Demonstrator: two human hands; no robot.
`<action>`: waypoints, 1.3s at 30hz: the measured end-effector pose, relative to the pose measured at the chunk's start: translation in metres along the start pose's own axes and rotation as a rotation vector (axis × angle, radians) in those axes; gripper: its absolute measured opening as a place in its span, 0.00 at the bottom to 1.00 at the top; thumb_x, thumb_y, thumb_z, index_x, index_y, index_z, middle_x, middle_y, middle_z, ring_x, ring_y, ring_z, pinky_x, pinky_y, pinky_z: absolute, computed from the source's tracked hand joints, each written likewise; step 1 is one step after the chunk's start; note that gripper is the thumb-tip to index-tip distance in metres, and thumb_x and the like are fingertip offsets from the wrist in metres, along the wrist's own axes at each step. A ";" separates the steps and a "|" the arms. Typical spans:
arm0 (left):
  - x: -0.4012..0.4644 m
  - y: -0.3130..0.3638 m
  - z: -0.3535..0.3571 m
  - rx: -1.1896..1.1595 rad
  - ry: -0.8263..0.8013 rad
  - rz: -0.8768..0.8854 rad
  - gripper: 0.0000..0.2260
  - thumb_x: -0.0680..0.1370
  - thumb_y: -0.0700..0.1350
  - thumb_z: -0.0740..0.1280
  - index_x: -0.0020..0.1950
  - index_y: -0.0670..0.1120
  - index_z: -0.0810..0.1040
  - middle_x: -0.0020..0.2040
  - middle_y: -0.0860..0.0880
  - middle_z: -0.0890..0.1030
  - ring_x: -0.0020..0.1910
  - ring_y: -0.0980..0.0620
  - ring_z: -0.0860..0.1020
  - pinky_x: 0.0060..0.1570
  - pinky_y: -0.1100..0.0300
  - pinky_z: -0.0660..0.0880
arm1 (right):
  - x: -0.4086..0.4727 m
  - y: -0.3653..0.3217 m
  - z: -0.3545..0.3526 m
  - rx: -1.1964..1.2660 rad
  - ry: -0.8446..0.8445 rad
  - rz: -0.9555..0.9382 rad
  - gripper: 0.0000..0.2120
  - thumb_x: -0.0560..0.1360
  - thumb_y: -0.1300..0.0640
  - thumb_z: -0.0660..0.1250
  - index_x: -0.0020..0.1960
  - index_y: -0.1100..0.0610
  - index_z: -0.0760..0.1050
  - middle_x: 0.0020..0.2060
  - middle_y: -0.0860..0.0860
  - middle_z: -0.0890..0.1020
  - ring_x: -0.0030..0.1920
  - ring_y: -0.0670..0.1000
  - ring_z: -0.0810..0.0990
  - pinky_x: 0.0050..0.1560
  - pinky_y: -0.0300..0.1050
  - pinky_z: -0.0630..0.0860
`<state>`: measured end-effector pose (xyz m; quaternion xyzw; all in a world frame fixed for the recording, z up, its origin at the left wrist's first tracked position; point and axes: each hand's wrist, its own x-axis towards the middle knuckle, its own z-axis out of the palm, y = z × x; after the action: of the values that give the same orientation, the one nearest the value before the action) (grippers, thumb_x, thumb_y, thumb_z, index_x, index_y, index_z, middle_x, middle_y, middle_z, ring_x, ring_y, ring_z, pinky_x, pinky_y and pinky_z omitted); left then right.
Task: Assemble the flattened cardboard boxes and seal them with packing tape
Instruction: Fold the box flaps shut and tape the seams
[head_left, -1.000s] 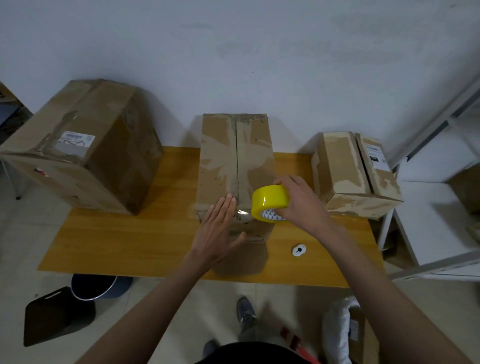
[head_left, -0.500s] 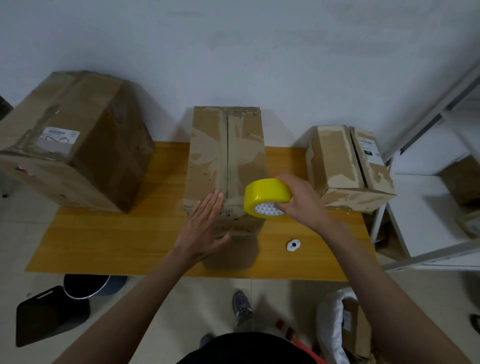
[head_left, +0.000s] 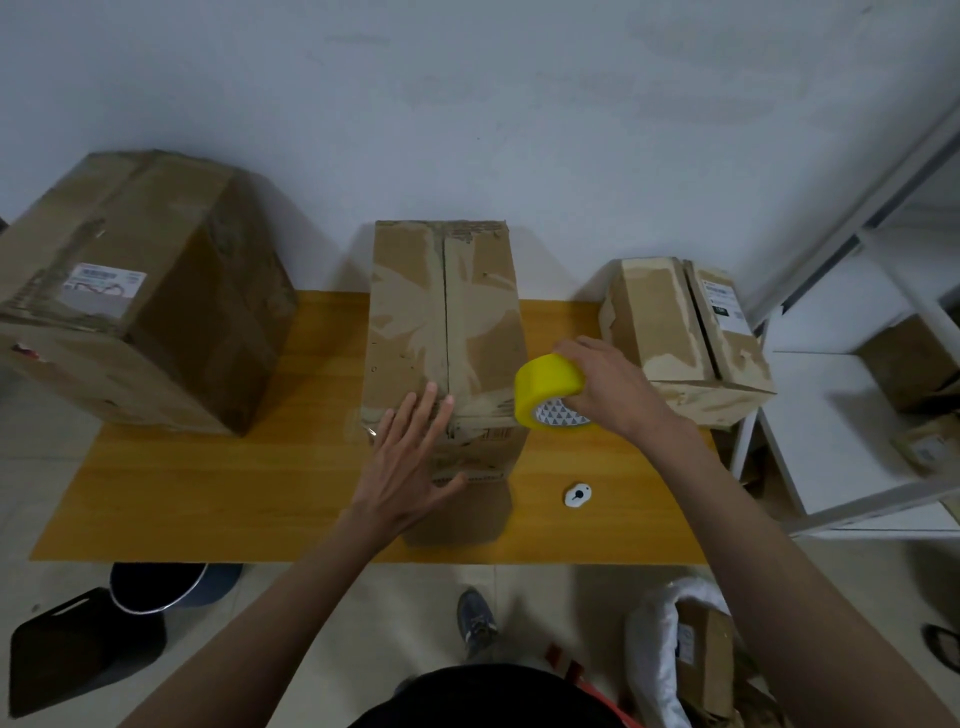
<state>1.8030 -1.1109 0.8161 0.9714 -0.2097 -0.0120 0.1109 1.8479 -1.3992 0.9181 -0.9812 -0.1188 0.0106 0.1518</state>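
Note:
A tall brown cardboard box (head_left: 447, 322) stands in the middle of the yellow wooden table (head_left: 208, 493), its top flaps closed along a centre seam. My left hand (head_left: 410, 467) lies flat with straight fingers against the box's near top edge and front face. My right hand (head_left: 613, 384) grips a yellow roll of packing tape (head_left: 545, 389) just off the box's near right corner. A large box (head_left: 140, 291) sits at the table's left end and a smaller box (head_left: 680, 338) at its right end.
A small white round object (head_left: 577, 495) lies on the table near the front right. A white metal shelf (head_left: 857, 415) stands to the right. On the floor are a dark bucket (head_left: 156, 587), a black bag (head_left: 78, 660), a white bag with cardboard (head_left: 680, 654) and my shoe (head_left: 475, 621).
My right hand has carried the tape roll rightward, from over the box's near edge to beside its right corner. My left hand stays flat on the box.

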 end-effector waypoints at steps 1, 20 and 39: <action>0.001 0.001 0.000 0.012 -0.007 -0.008 0.44 0.76 0.72 0.54 0.82 0.51 0.41 0.82 0.49 0.40 0.81 0.45 0.44 0.78 0.43 0.51 | 0.001 -0.002 -0.001 -0.008 -0.001 -0.001 0.30 0.69 0.58 0.76 0.69 0.50 0.70 0.65 0.54 0.76 0.68 0.59 0.72 0.54 0.55 0.76; 0.031 0.020 -0.004 0.037 -0.084 0.168 0.44 0.77 0.71 0.51 0.82 0.45 0.41 0.82 0.48 0.40 0.80 0.52 0.38 0.79 0.50 0.45 | -0.014 0.007 0.012 0.276 0.104 0.021 0.27 0.69 0.62 0.77 0.62 0.54 0.69 0.57 0.51 0.74 0.56 0.52 0.73 0.45 0.42 0.66; 0.035 0.013 0.001 0.019 -0.119 0.175 0.44 0.76 0.73 0.53 0.82 0.51 0.42 0.82 0.52 0.41 0.81 0.51 0.42 0.78 0.51 0.41 | -0.058 0.071 0.078 0.565 0.157 0.261 0.17 0.71 0.73 0.67 0.57 0.62 0.70 0.51 0.56 0.76 0.51 0.56 0.74 0.43 0.51 0.69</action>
<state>1.8295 -1.1375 0.8184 0.9480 -0.3000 -0.0579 0.0894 1.8031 -1.4556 0.8219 -0.9049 0.0276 -0.0134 0.4245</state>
